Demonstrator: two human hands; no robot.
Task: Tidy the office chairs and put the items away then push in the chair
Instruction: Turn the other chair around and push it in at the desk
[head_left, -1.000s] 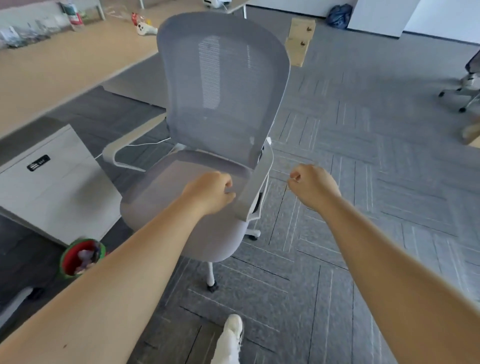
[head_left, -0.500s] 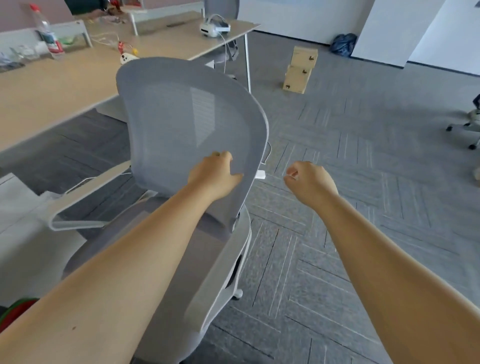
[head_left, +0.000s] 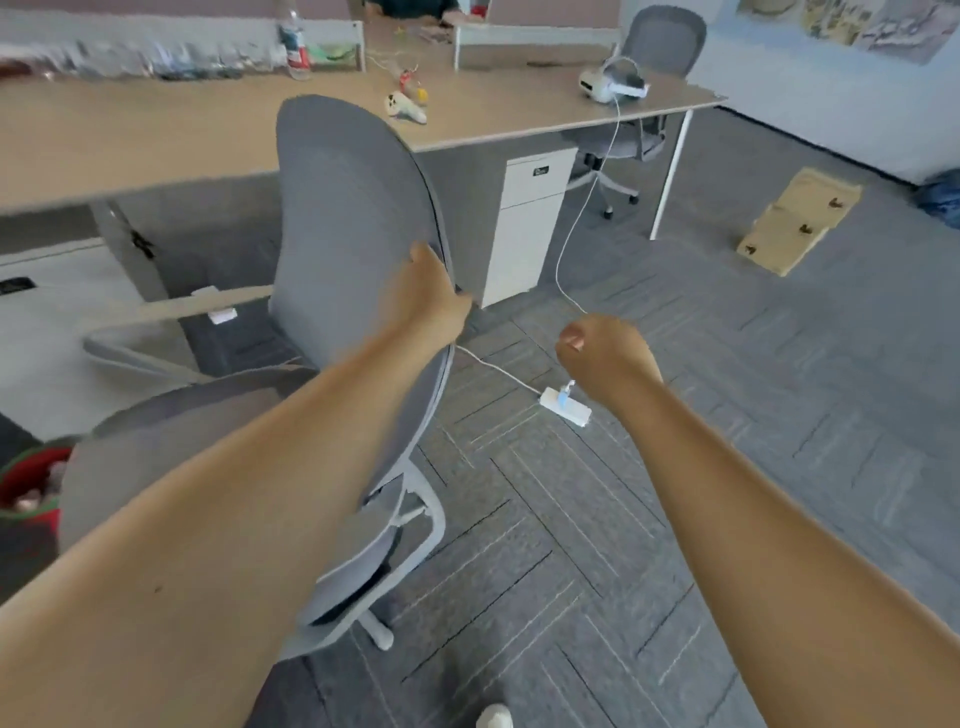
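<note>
A grey mesh office chair (head_left: 343, 218) with white arms stands in front of me, its seat turned toward the long wooden desk (head_left: 156, 140). My left hand (head_left: 434, 296) grips the right edge of the chair's backrest. My right hand (head_left: 605, 353) hangs beside it over the carpet, fingers curled into a fist with nothing in it. The chair's base is partly hidden under my left arm.
A white power strip (head_left: 566, 408) and its cable lie on the carpet just right of the chair. A white drawer cabinet (head_left: 524, 228) stands under the desk. A headset (head_left: 613, 85) rests on the desk, with a second grey chair (head_left: 660, 41) behind. Cardboard boxes (head_left: 795, 218) sit far right; a red bin (head_left: 28, 483) at left.
My left hand went from the armrest up to the backrest edge, and the chair swung round to face the desk. My view rose toward the desk. The right fist stayed closed.
</note>
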